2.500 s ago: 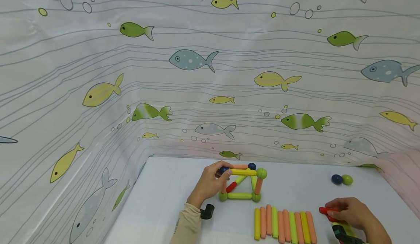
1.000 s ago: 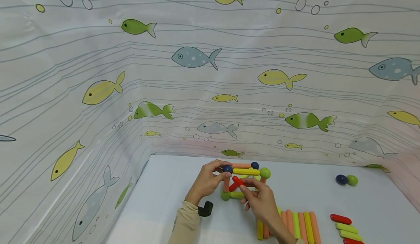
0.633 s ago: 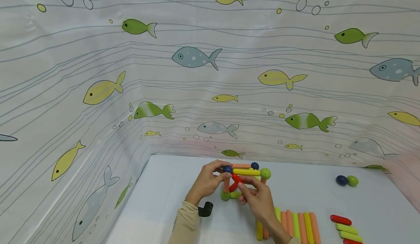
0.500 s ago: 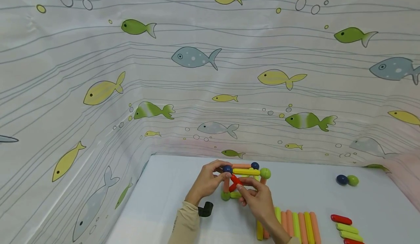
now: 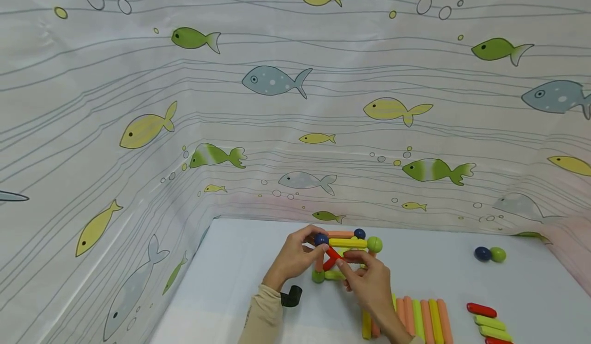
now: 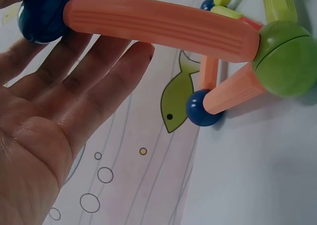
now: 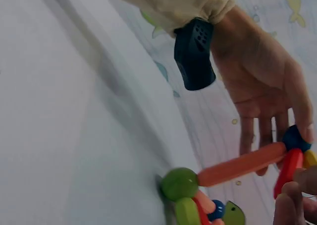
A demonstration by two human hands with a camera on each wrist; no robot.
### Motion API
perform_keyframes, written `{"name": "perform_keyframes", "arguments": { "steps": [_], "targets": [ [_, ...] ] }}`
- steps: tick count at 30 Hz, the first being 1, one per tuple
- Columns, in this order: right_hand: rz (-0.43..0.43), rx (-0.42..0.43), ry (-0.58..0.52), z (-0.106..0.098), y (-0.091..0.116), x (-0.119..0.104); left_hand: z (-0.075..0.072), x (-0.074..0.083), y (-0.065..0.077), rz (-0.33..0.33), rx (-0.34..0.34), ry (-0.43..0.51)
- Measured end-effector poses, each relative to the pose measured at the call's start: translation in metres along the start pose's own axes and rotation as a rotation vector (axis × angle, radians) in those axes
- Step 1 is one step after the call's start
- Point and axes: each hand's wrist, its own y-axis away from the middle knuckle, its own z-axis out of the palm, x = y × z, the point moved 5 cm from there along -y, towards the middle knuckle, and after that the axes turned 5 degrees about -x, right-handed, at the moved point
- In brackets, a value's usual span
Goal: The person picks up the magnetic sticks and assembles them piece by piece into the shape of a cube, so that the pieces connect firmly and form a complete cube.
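Observation:
A frame of coloured magnetic-looking rods and balls stands on the table. My left hand (image 5: 295,256) pinches the dark blue ball (image 5: 321,240) at its upper near-left corner. Below that ball an orange rod (image 6: 163,29) runs down to a green ball (image 6: 287,59). A yellow rod (image 5: 348,243) spans from the blue ball across to another green ball (image 5: 375,244). Between thumb and fingers, my right hand (image 5: 371,282) holds a short red rod (image 7: 290,170), its upper end against the blue ball. The right hand covers part of the frame's lower right side.
A row of long orange, yellow and green rods (image 5: 427,318) lies in front of the frame, partly under the right forearm. Short red (image 5: 481,310) and light green rods (image 5: 490,323) lie at the right. A blue ball (image 5: 483,253) and a green ball (image 5: 498,254) sit farther back.
My right hand has taken a short red rod from the right side and brought it left to the blue ball. The left hand keeps its place at that ball.

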Motion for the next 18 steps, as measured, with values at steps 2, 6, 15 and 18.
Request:
{"name": "perform_keyframes", "arguments": {
  "steps": [2, 6, 15, 18],
  "targets": [
    [-0.008, -0.002, 0.152, -0.01, 0.002, -0.006, 0.001, 0.001, 0.0, 0.0, -0.008, 0.01],
    [0.046, -0.097, 0.419, -0.033, 0.003, -0.003, 0.003, 0.001, -0.001, 0.013, -0.02, 0.003],
    [0.221, -0.349, 0.717, -0.046, 0.001, 0.034, 0.006, 0.0, 0.0, 0.011, -0.04, 0.018],
    [0.217, -0.403, 0.749, -0.037, 0.003, 0.037, 0.006, 0.001, -0.001, 0.017, -0.039, 0.024]
  ]
}}
